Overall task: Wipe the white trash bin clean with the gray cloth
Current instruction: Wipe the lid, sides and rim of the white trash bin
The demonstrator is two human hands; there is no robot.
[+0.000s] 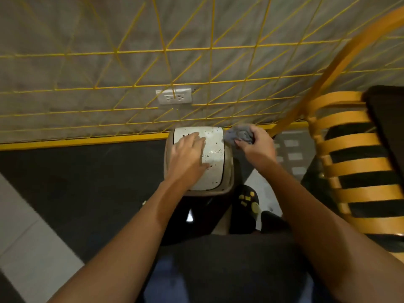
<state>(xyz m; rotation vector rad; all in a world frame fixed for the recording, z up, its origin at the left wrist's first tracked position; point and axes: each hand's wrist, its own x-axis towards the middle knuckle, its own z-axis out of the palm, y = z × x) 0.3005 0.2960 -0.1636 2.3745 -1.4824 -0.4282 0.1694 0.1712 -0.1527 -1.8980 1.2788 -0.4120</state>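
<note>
yellow chair (349, 162) right of trash bin (215, 154), wall socket (174, 96) behind

At frame centre I see the left hand (189, 154) lying flat on the speckled lid of the white bin (215, 149). The right hand (255, 143) grips the bunched gray cloth (238, 133) at the bin's upper right corner. A yellow chair (349, 149) stands at the right edge.

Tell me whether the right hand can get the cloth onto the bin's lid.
Probably yes: the right hand grips the gray cloth beside the lid, whose right half is bare; the left hand covers only its left.
</note>
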